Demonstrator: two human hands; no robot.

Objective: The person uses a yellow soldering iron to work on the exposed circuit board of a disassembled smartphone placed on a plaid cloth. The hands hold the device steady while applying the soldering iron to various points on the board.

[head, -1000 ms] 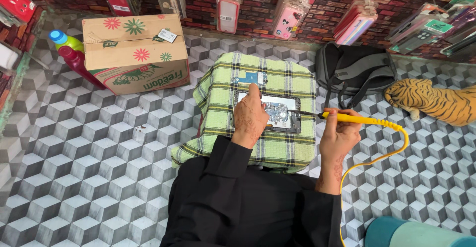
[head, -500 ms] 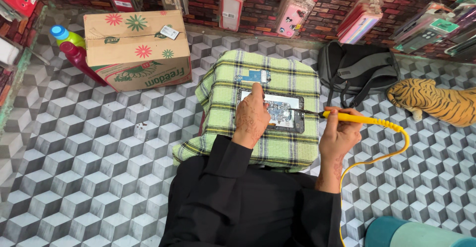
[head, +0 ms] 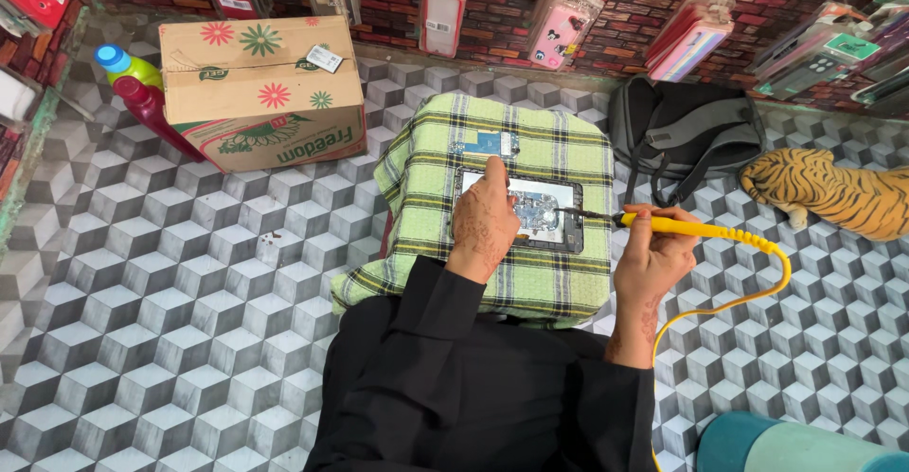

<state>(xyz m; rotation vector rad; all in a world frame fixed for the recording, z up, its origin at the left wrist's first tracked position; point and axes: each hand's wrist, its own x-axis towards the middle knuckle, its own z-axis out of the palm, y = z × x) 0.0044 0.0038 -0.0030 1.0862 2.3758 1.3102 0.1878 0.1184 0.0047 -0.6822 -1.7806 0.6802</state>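
The opened phone (head: 530, 209) lies face-down with its back cover off, circuit board showing, at the middle of a green plaid cloth (head: 530, 273) draped over a low stand on the cube-patterned floor (head: 170, 292); a smaller blue board (head: 485, 142) lies on the same cloth just beyond it, at about 11 o'clock from the phone. The left hand (head: 485, 221) rests flat on the phone's left half, fingers stretched toward 12 o'clock, pinning it to the cloth; the right hand (head: 653, 249) is closed round the yellow handle of a soldering iron (head: 653, 223), whose dark tip reaches in from 3 o'clock and appears to meet the board near its right edge; whether it truly touches cannot be told. The yellow cord (head: 748, 292) loops away toward 4 o'clock.

To do this well, I judge the pinning hand should keep firm, even pressure, since the cloth is soft and the phone could shift; its fingers lie close to the tip, so they are best kept on the far side of the board; the iron wants a short, light contact; the cord should hang slack so it does not tug the handle. A cardboard box (head: 265, 89), two bottles (head: 142, 93), a grey backpack (head: 686, 131) and a toy tiger (head: 833, 193) lie well apart.
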